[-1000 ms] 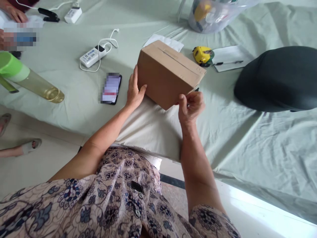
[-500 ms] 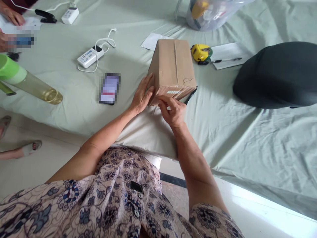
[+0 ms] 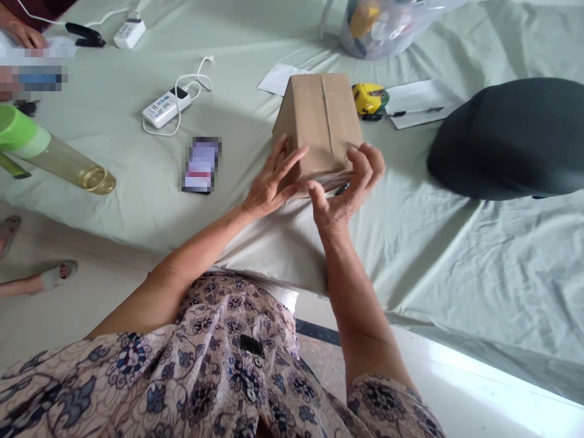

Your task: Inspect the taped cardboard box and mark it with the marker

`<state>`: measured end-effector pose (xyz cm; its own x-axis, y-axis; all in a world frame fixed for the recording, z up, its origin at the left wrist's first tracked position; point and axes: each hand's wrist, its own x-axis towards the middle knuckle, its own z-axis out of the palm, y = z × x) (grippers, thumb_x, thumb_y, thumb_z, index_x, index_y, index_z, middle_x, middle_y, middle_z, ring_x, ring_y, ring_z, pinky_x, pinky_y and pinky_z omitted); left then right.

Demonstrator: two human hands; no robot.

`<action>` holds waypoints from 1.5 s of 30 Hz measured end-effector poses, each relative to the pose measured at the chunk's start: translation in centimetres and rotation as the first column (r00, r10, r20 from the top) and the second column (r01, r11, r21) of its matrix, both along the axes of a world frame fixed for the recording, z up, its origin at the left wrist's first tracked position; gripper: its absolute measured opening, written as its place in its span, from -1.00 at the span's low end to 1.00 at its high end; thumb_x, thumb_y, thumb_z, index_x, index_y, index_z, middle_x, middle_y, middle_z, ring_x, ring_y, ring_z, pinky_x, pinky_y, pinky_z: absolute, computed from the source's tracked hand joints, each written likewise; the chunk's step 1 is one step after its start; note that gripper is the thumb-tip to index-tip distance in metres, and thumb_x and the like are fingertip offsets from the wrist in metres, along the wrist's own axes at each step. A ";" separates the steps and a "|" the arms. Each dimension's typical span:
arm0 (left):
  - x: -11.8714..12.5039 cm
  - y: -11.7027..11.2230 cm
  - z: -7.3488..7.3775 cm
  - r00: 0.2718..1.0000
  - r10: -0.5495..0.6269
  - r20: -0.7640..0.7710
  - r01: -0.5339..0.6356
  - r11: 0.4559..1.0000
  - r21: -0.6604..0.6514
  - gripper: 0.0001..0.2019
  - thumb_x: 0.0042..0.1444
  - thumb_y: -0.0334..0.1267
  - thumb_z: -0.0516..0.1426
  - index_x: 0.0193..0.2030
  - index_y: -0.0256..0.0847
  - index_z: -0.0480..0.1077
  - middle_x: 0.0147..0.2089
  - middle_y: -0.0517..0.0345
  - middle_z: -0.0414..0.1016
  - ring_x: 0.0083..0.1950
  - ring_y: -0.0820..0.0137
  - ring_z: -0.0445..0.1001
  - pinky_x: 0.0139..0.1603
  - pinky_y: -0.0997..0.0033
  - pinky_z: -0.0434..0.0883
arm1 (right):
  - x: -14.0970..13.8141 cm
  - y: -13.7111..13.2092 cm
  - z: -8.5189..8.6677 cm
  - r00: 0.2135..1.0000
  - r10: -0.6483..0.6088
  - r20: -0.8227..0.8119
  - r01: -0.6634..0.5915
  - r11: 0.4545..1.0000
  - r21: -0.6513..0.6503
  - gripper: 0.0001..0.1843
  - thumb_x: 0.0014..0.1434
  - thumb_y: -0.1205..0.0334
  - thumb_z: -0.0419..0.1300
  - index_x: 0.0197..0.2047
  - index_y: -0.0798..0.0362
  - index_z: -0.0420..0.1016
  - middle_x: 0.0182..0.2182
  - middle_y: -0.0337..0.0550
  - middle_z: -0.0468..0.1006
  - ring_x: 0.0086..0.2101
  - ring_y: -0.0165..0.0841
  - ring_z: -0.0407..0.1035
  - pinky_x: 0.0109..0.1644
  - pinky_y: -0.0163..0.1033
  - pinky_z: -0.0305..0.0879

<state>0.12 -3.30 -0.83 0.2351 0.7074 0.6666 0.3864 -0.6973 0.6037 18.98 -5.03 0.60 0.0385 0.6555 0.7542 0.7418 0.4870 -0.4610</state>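
Cardboard box (image 3: pixel 319 115) standing on end, a taped seam running up its top face, just above a white pillow (image 3: pixel 269 243) on a mint-green sheet (image 3: pixel 460 261), held between two bare hands. Left hand (image 3: pixel 269 188) open, fingers (image 3: pixel 292 159) spread wide, tips against the box's left face. Right hand (image 3: pixel 340 194) open as well, fingers (image 3: pixel 365 159) curved and apart, tips at the box's right side near its lower edge. No tight grip from either hand; whether the box rests on the pillow or hangs in the hands, impossible to tell from this angle.

Left of the box on the sheet, a smartphone (image 3: pixel 201 165) with a blurred screen and a white charger (image 3: pixel 162 108) trailing a white cable. To the right, a yellow tape measure (image 3: pixel 367 98) just beside the box, a sheet of paper (image 3: pixel 422 103) under a black pen (image 3: pixel 415 112), and a large black cushion (image 3: pixel 506 140). Behind the box, a loose white paper (image 3: pixel 278 79) and a clear plastic bag (image 3: pixel 383 30) of assorted items. Far left, a green-capped glass tumbler (image 3: pixel 59 161) lying on its side, a black stapler (image 3: pixel 84 34) and a co-worker's hand (image 3: pixel 20 33). Sandalled feet (image 3: pixel 57 274) on the floor below the sheet, a floral blouse (image 3: pixel 228 371) across the foreground.
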 end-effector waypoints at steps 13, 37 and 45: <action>1.0 -1.6 1.3 0.986 -0.030 0.162 0.055 0.986 -0.156 -0.42 0.28 0.26 0.13 0.34 0.08 0.39 0.63 0.15 0.03 0.64 -0.09 -0.03 0.62 -0.17 0.08 | 0.5 0.1 -0.2 0.986 0.064 -0.152 -0.078 0.993 -0.090 -0.26 0.35 -0.41 -0.02 0.34 -0.06 0.28 0.26 0.21 0.20 0.39 0.29 0.07 0.13 0.41 0.42; -1.1 0.5 1.8 0.759 0.129 0.638 0.186 0.897 -0.402 -0.19 0.19 0.30 0.26 0.48 0.20 0.08 0.39 0.03 0.34 0.57 0.06 0.15 0.55 -0.11 0.19 | 2.4 3.2 -2.5 0.918 0.116 -0.380 -0.209 0.954 -0.214 -0.32 0.38 -0.39 -0.05 0.24 -0.08 0.47 -0.07 -0.05 0.52 -0.11 -0.19 0.52 -0.08 -0.03 0.56; 0.1 -0.1 2.7 0.653 0.269 0.708 0.294 0.771 -0.565 -0.29 0.35 0.13 0.17 0.52 0.23 -0.07 0.43 0.07 0.31 0.53 0.08 0.24 0.37 -0.15 0.41 | 1.3 3.2 -2.9 0.955 0.120 -0.271 -0.197 0.941 -0.277 -0.13 0.37 -0.27 0.07 0.59 -0.20 -0.13 0.09 0.05 0.46 -0.18 -0.21 0.56 -0.22 -0.12 0.57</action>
<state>0.21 -3.42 1.83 -0.1037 0.9934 0.0495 -0.3746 -0.0851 0.9233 20.25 -1.87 -2.33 0.0751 0.8607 0.5035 0.5102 0.4007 -0.7610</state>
